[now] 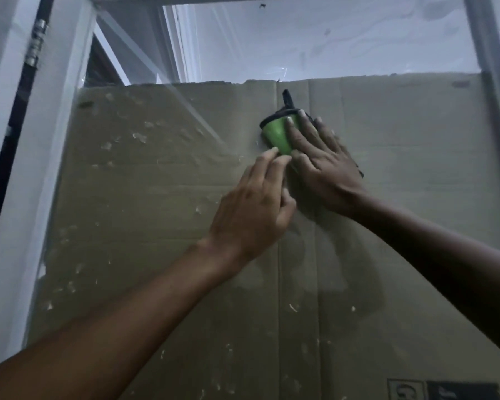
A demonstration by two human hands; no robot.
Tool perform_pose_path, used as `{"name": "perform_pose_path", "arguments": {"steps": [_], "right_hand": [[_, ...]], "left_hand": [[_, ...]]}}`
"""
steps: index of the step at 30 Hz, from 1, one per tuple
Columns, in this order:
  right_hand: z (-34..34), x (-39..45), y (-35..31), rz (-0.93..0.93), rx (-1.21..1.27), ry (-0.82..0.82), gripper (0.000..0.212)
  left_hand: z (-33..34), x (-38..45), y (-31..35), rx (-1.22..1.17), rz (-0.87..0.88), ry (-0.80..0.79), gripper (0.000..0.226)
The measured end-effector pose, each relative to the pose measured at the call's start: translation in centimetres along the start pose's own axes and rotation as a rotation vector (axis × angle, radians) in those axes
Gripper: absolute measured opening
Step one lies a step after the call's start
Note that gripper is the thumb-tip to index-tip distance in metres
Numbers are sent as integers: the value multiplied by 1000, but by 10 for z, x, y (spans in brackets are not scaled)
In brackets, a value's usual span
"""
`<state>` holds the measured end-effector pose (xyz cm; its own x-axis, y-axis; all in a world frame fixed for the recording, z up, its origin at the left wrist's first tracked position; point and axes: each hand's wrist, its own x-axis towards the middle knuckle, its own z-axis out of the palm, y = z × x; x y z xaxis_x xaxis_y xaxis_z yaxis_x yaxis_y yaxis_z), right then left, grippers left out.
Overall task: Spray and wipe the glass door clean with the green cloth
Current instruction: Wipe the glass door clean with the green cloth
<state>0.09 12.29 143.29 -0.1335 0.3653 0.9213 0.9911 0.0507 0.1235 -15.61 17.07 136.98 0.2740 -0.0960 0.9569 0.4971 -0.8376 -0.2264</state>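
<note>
The glass door (162,226) fills the view, with brown cardboard (401,168) standing behind the pane. White specks and smears dot the glass, mostly on its left half. A green cloth (276,137) with a dark edge lies bunched against the glass, upper middle. My right hand (321,163) lies flat over the cloth with fingers spread, pressing it to the pane. My left hand (254,209) is just below and left of it, its fingertips touching the cloth's lower edge, the other fingers curled. No spray bottle is in view.
A white door frame (20,197) with a dark strip and a metal hinge (36,44) runs down the left side. Another frame bar (497,67) stands at the right. Above the cardboard, the pane (329,39) looks pale and streaked.
</note>
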Motion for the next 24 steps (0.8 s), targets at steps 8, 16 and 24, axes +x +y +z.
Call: {"name": "perform_pose_path", "arguments": {"steps": [8, 16, 24], "right_hand": [[-39, -18, 37, 131, 280, 272, 53], [-20, -12, 54, 129, 111, 367, 62], [-8, 8, 29, 16, -47, 272, 80]], "left_hand": [[33, 62, 49, 34, -204, -191, 71], [50, 107, 35, 259, -127, -207, 66], [-16, 106, -59, 394, -472, -184, 66]]}}
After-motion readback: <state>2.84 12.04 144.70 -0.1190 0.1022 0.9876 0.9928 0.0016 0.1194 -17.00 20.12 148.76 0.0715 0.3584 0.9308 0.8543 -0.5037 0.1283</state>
